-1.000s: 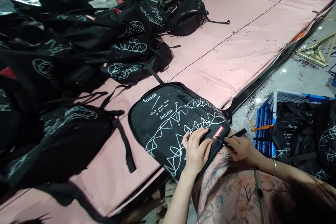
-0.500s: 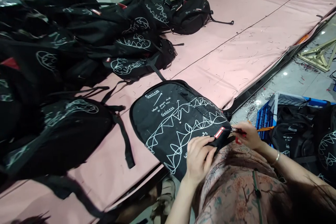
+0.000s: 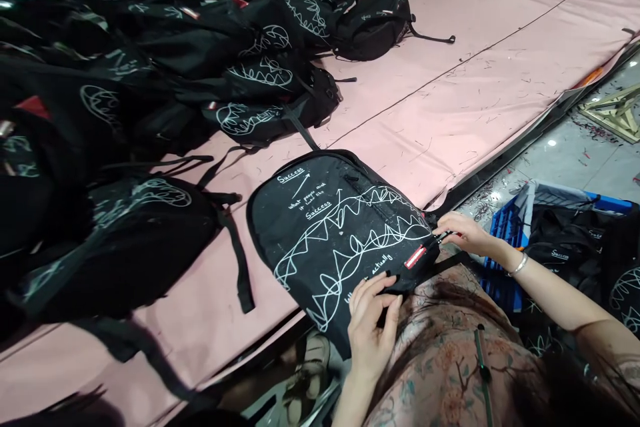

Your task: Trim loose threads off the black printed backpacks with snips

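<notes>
A black backpack with white zigzag line drawings, the word "Success" and a red-and-white label lies flat across the edge of the pink-covered table, its lower end against my body. My left hand grips its near lower edge, thumb and fingers bent around the black fabric. At the other lower corner, by the strap, my right hand is closed in a pinch on the dark edge of the bag. Scissors seen earlier in that hand cannot be clearly made out now.
Many similar black backpacks are heaped on the left of the pink table, with more at its far end. Loose thread ends litter the cover and floor. A blue crate holding black bags stands on the floor to my right.
My right hand has moved slightly left, closer against the bag's corner, and the red handle and orange part by it no longer show plainly. My left hand has slid a little down from the label.
</notes>
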Tool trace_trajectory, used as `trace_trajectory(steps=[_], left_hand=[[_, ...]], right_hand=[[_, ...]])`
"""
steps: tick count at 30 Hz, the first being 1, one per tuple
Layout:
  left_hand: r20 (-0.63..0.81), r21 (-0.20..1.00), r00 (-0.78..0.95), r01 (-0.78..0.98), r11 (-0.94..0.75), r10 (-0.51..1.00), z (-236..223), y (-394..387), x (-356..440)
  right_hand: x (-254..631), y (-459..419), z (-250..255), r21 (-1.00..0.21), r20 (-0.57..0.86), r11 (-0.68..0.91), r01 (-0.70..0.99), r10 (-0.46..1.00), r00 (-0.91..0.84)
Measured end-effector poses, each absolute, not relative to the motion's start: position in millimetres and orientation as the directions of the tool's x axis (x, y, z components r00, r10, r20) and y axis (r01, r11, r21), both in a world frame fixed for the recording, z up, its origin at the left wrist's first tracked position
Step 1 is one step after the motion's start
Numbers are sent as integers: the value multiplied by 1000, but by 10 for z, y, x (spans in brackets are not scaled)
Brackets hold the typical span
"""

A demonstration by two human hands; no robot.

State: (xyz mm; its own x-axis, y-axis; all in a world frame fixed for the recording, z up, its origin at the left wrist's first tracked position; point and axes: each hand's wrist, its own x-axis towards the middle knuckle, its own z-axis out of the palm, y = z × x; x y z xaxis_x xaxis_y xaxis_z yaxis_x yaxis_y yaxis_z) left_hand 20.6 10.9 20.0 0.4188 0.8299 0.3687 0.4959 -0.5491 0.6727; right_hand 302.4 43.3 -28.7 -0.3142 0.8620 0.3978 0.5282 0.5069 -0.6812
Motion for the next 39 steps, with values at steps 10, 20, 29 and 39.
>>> trace_trajectory(steps=[10,20,29,39], left_hand=[[378,697,340,507,-507,861,260,113,264],[399,711,259,518,-475,880,223,95,193],[376,737,245,505,-448,894,259,56,213],[372,739,242,508,-444,896,245,21,198]], right_hand=[[2991,528,-199,-670,392,569,477,817,-423],[3095,587,-136,-662,347,557,502,821,-453],[2869,622,-117,-634,332,625,456,752,-569],[2710,541,97,-581,268,623,525,755,-599]])
